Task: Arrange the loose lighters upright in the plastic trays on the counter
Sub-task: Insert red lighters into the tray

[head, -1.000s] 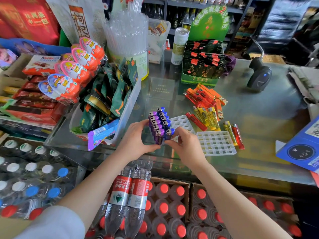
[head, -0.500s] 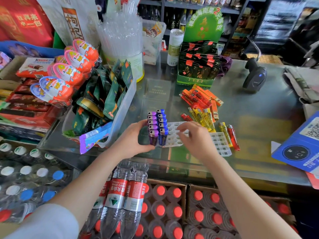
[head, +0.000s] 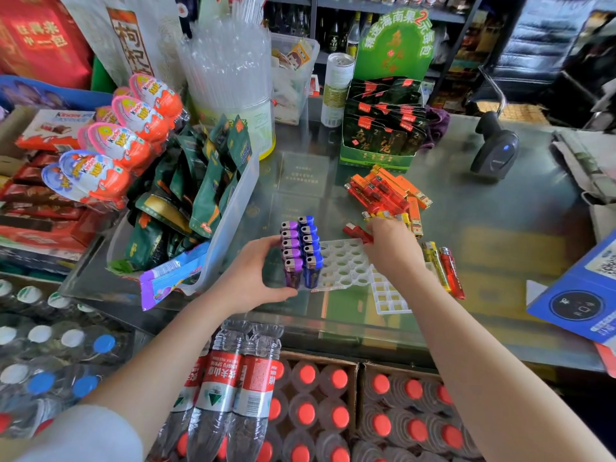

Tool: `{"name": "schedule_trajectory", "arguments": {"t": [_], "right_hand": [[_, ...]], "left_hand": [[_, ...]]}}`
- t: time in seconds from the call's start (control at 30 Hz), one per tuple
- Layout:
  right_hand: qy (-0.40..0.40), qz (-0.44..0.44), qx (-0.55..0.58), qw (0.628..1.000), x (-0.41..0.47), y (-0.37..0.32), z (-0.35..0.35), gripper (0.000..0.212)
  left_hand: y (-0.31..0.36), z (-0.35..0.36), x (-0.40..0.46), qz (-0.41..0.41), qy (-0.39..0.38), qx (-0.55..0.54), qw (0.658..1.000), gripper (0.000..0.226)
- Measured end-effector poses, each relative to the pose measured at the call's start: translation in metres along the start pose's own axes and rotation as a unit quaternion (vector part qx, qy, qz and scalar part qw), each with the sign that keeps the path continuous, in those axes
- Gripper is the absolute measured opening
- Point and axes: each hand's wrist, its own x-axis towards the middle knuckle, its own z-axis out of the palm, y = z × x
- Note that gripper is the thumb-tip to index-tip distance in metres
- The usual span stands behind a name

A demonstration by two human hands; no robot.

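A white plastic tray (head: 343, 265) with round holes lies on the glass counter. Two rows of purple and blue lighters (head: 301, 251) stand upright in its left side. My left hand (head: 253, 278) grips the purple row from the left. My right hand (head: 393, 251) reaches over the tray's right edge, its fingers down at the loose yellow and red lighters (head: 396, 218); what it holds is hidden. A second tray (head: 388, 296) with square cells lies partly under my right wrist. Orange lighters (head: 386, 190) lie heaped behind, and a yellow and a red lighter (head: 443, 268) lie to the right.
A clear bin of green snack packets (head: 200, 195) stands left of the tray. A green display box (head: 383, 138) and a barcode scanner (head: 496, 148) stand behind. A blue box (head: 580, 295) sits at the right edge. Bottled water is stacked below the counter.
My right hand has left the tray and moved right and back to the loose lighters. My left hand stays at the purple row.
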Motion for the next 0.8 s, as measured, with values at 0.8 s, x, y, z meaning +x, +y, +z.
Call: {"name": "schedule_trajectory", "arguments": {"t": [0.8], "right_hand": [[-0.081,0.088,0.557,0.822,-0.021,-0.040,0.010,0.015]], "left_hand": [[-0.035,0.006,0.005,-0.017,0.001,0.030,0.999,0.075]]}}
